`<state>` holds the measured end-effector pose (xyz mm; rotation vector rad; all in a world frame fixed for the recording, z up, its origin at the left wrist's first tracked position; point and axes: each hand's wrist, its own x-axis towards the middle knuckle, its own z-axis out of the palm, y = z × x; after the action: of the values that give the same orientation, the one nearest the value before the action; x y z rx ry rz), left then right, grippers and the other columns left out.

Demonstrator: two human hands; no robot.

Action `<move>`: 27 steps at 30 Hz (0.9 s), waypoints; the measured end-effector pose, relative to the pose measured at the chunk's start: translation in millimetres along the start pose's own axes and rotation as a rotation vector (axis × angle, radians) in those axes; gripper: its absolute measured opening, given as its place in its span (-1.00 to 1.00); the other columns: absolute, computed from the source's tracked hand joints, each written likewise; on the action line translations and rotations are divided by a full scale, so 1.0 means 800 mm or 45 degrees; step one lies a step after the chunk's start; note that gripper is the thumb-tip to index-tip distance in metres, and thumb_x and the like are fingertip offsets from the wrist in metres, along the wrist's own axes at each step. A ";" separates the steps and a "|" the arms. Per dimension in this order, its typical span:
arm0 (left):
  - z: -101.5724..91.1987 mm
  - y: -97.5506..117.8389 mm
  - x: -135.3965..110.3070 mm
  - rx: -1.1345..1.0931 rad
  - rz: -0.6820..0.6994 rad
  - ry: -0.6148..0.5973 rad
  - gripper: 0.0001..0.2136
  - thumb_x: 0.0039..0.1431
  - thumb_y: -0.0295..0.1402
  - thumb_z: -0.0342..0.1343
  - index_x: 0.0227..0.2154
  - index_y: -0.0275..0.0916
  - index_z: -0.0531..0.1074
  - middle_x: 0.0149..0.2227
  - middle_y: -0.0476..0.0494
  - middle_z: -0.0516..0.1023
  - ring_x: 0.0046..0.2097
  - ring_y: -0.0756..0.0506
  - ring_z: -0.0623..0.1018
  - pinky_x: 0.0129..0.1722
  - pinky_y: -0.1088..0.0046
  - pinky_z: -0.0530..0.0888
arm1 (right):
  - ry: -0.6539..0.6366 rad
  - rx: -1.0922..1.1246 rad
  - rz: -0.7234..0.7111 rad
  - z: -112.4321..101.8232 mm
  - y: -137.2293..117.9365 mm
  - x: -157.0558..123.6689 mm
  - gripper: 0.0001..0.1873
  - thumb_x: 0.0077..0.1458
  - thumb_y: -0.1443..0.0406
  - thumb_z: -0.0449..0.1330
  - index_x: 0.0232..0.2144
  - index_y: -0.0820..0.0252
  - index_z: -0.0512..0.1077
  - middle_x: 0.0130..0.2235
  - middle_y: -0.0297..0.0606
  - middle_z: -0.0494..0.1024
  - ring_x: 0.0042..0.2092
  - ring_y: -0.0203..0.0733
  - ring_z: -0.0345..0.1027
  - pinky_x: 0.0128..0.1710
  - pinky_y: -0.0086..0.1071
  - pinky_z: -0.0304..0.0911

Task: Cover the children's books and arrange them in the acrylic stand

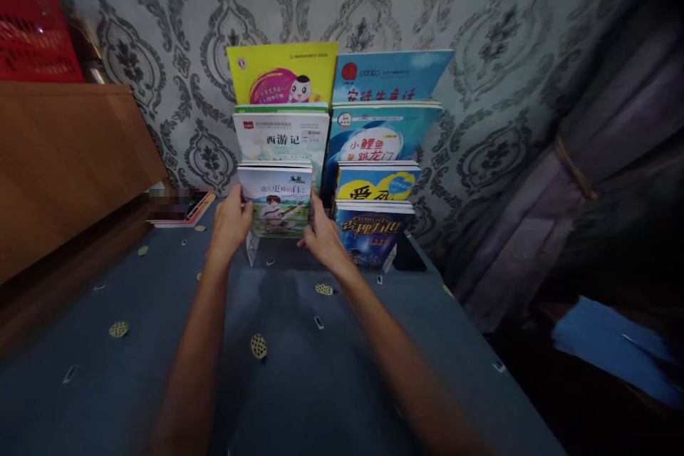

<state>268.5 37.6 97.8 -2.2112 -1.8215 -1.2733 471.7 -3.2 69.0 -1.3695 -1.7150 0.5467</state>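
Both my hands grip a small book (278,206) whose cover shows a figure playing a guitar. My left hand (233,219) is closed on its left edge, and my right hand (322,234) on its right edge. The book stands upright at the front of the left row of a clear stand (251,252). Behind it rise a white book (283,137) and a taller yellow book (283,71). To the right, a second row holds a dark blue book (371,235), a yellow and blue book (374,183), a teal book (379,132) and a blue book (392,75).
The stand is on a dark blue patterned cloth (288,385) against a papered wall (481,50). At left are a wooden cabinet (69,164), a red basket (35,28) and a low book pile (179,206). A dark flat object (410,254) lies right of the stand, near a curtain (534,221).
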 end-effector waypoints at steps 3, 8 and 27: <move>0.002 0.002 -0.002 0.051 -0.019 0.022 -0.70 0.19 -0.41 -0.02 -0.02 -0.22 0.37 -0.16 -0.23 0.61 -0.05 -0.28 0.60 0.03 0.16 0.50 | 0.000 0.016 0.024 0.000 0.004 0.002 -0.03 0.04 0.54 0.00 0.47 0.15 -0.16 -0.20 -0.19 0.67 -0.44 -0.12 0.58 -0.21 -0.17 0.53; 0.003 0.006 -0.007 0.072 0.006 0.014 -0.74 0.25 -0.37 -0.03 -0.02 -0.24 0.36 -0.15 -0.28 0.60 -0.06 -0.30 0.61 0.00 0.11 0.52 | 0.010 0.060 -0.006 0.001 0.009 0.004 -0.05 0.07 0.52 0.01 0.47 0.10 -0.15 -0.04 -0.06 0.63 -0.44 -0.16 0.57 -0.29 -0.20 0.52; -0.006 0.013 0.010 -0.132 0.238 0.212 -0.54 0.42 -0.28 -0.10 0.31 -0.26 0.19 0.29 -0.38 0.39 0.33 -0.32 0.37 0.29 0.03 0.34 | -0.019 0.031 0.022 -0.002 0.005 0.002 -0.06 0.07 0.51 0.01 0.47 0.16 -0.15 -0.14 -0.13 0.66 -0.37 -0.13 0.60 -0.18 -0.18 0.52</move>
<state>274.3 38.5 110.0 -2.1870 -1.4856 -1.4916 475.1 -0.8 67.2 -1.3672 -1.7044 0.5868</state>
